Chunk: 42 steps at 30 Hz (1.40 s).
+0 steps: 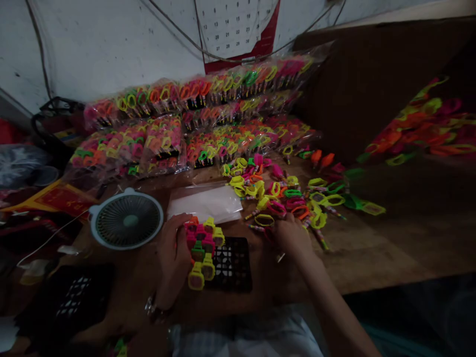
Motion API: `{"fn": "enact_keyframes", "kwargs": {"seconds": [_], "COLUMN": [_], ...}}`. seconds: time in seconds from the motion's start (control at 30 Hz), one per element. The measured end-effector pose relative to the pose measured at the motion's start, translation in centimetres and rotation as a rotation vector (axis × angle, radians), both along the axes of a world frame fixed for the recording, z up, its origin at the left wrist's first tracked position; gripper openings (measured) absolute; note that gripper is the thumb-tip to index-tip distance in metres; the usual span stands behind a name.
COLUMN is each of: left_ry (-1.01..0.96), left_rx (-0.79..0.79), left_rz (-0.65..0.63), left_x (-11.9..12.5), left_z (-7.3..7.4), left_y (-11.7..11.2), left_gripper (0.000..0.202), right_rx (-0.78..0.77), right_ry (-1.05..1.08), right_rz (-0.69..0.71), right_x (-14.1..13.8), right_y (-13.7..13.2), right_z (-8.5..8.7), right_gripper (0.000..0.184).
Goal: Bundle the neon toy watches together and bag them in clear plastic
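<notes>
Though on tray [234, 267], watches [201, 248] beside left fingers [181, 252].

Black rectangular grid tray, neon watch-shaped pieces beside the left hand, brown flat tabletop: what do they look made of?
Tray: probably rigid plastic, dull finish, judging by its regular, moulded-looking openings.
Watch-shaped pieces: likely moulded plastic, from their uniform bright colours; hard or rubbery, I can't tell.
Tabletop: dull wood or laminate, given faint streaks; too dim to settle.
</notes>
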State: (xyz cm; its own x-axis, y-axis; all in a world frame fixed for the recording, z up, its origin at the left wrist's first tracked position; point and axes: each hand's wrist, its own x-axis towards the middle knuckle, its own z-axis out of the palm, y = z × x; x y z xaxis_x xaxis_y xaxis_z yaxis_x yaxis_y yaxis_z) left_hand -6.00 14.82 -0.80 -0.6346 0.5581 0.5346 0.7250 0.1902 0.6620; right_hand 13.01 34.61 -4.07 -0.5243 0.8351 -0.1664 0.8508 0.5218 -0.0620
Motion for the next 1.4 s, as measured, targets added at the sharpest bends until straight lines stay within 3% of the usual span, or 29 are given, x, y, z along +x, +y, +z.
{"fn": "enact_keyframes", "kwargs": {"seconds": [0.07,0.13,0.23,0.3,0.4,0.47,0.53,0.6,0.7,0.9,1.0,1.1,1.4], "left_ry": [-0.008,0.090,0.301,0.385,0.427,0.426,0.411,0.397,0.391,0.428,0.442,0.443,0.490], "left_rx": [-0.039,-0.149,-0.304,-0.355,-0.397,-0.407,-0.410,-0.418,-0.430,-0.367,-0.342,-0.329,-0.367], "left_rz": [-0.030,-0.156,-0.344,-0.376,-0.359,-0.338,-0.323,-0.323,-0.321,-0.274,-0.270,-0.264,-0.302], "left_x": [0.1,0.2,0.3,0.4,0.4,0.5,0.6,0.9,1.3,1.7,1.7,1.8,1.0], "left_z": [0.2,0.3,0.2,0.1,-0.2,-0.4,-0.6,-0.7,-0.9,-1.0,-1.0,-1.0,-1.5], "left_y": [-0.4,-0.7,-0.9,-0.8,-0.8,-0.8,-0.8,-0.9,-0.8,-0.6,-0.7,-0.8,-1.0], "left_gripper": [0.025,0.027,0.038,0.045,0.047,0.046,0.044,0.044,0.043,0.041,0.040,0.038,0.041], "right_rx": [-0.002,0.046,0.022,-0.158,-0.580,-0.825,-0.945,-0.936,-0.796,-0.538,-0.467,-0.455,-0.432], "right_ry": [-0.006,0.079,0.428,0.729,1.128,1.285,1.339,1.338,1.282,1.199,1.199,1.208,1.153], "right_rz": [0.012,0.002,0.011,0.000,-0.012,0.009,-0.007,-0.049,-0.052,0.080,0.038,-0.002,0.147], "right_x": [-0.1,0.0,0.0,-0.4,-1.8,-3.1,-4.3,-5.0,-5.3,-4.2,-3.8,-3.9,-5.0], "right_y": [0.2,0.4,-0.2,-1.8,-5.7,-8.5,-10.7,-12.1,-13.1,-14.1,-14.2,-14.2,-14.5], "right_z": [-0.2,-0.7,-1.4,-1.7,-2.0,-2.6,-3.5,-4.5,-5.8,-6.6,-7.1,-7.4,-7.1], "right_gripper": [0.026,0.024,0.016,0.012,0.018,0.023,0.025,0.025,0.020,0.018,0.018,0.017,0.021]}}
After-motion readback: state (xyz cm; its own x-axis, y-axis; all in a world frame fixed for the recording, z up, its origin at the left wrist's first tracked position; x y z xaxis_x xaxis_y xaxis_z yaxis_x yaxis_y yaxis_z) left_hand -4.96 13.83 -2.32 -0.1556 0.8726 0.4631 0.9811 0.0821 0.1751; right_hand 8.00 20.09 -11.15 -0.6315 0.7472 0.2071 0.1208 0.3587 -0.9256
